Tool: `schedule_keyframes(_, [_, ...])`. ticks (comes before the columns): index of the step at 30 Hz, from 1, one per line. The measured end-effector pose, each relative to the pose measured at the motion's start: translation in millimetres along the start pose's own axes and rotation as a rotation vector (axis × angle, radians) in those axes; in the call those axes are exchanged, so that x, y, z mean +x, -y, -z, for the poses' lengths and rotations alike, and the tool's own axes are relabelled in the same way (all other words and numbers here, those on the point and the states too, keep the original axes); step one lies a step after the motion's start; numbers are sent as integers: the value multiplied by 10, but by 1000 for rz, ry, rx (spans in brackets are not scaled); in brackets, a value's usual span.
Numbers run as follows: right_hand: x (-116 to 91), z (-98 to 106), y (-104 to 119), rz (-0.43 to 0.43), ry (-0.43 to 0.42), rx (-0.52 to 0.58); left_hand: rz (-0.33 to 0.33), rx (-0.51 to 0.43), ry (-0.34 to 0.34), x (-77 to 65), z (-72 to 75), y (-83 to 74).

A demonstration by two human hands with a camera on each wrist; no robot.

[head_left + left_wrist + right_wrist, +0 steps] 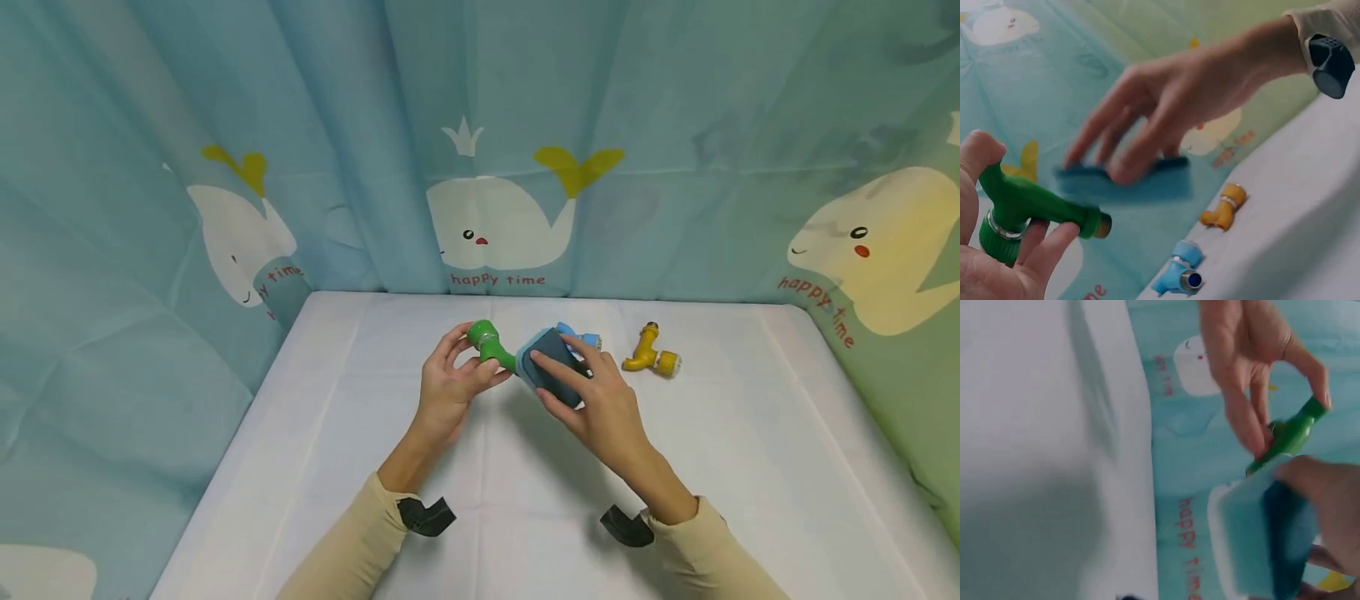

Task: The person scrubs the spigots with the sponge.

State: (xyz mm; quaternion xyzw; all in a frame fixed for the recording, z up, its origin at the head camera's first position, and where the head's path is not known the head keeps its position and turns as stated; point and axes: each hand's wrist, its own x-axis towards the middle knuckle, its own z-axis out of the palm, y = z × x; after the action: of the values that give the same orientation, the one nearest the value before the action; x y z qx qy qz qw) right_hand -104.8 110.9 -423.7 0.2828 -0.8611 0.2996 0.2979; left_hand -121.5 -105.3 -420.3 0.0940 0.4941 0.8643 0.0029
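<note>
A green plastic faucet (1041, 203) with a ribbed knob and a threaded end is held up by my left hand (448, 385), its fingers and thumb pinching the body. My right hand (603, 404) grips a blue sponge (557, 367) with a darker upper layer, fingers spread over that dark side. In the head view the sponge overlaps the faucet's lower end; in the left wrist view it hovers beside the threaded end, blurred. Whether the two touch, I cannot tell. Behind the sponge, a light blue faucet (591, 341) lies partly hidden on the table.
To the right of the blue faucet lies a yellow faucet (651, 354) on the white-covered table (360, 433). A teal curtain (360, 167) printed with whales rises along the table's back and left edges. Each wrist wears a dark device (426, 517).
</note>
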Motion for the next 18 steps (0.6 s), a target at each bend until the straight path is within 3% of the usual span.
schedule_keyframes(5, [72,8,42,18,23,121,-3,34,28,-2,1,-17])
schedule_keyframes(10, [74,123,-98,-71,173,88,-29,37,59,-13,31,-27])
schedule_keyframes(13, [88,194,-190,-161,248,173,-29,99,132,-18,49,-7])
schedule_keyframes(18, [94,218,-221,-164,315,317,-39,115,263,-43,57,4])
